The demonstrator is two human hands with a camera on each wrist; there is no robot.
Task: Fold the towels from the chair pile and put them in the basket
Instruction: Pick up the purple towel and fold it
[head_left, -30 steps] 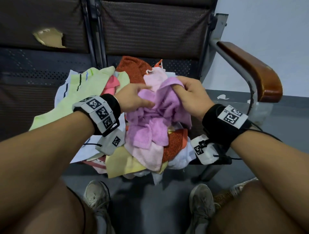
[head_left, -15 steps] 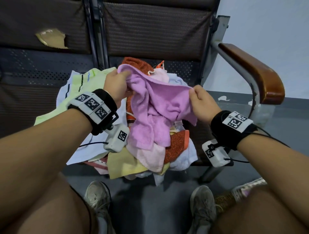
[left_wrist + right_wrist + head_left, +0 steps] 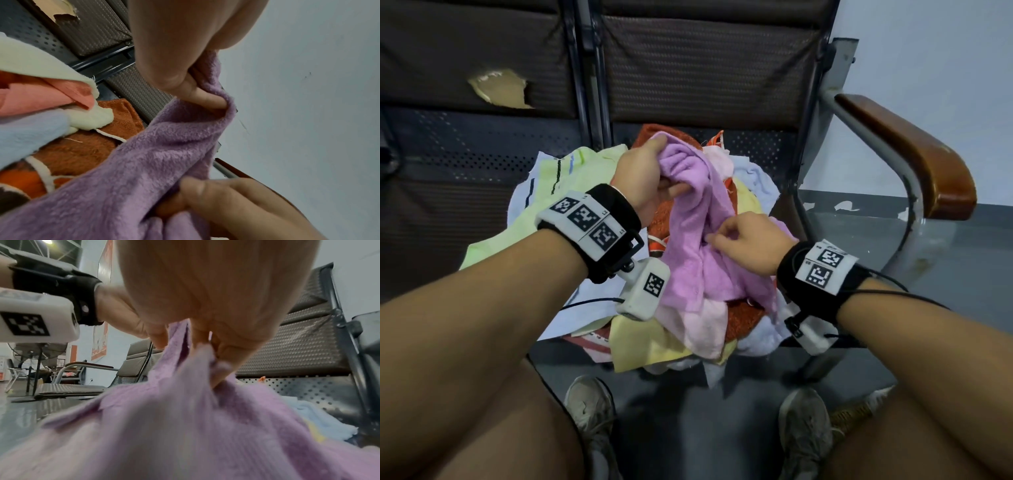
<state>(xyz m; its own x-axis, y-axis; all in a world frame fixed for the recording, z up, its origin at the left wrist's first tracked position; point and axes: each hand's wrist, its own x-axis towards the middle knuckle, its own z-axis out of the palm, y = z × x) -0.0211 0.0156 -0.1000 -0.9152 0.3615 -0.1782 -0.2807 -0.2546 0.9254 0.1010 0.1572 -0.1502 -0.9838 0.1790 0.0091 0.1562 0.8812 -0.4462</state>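
- Your right hand (image 3: 744, 241), nearest you, pinches a fold at the middle of the purple towel (image 3: 690, 260), fingers (image 3: 223, 356) curled into the cloth.
- Your left hand (image 3: 643, 174), farther out, grips the towel's upper corner between thumb and curled fingers (image 3: 205, 97), holding it raised.
- The purple towel hangs between both hands, its lower part draped on the towel pile (image 3: 640, 346) on the chair (image 3: 767, 147).
- Handling, as judged: soft, light, limp terry; it sags and bunches, so take adjacent corners along one edge to spread it flat.
- The towel's remaining corners are buried in folds.
- The basket appears in no view; the right wrist view is blurred.
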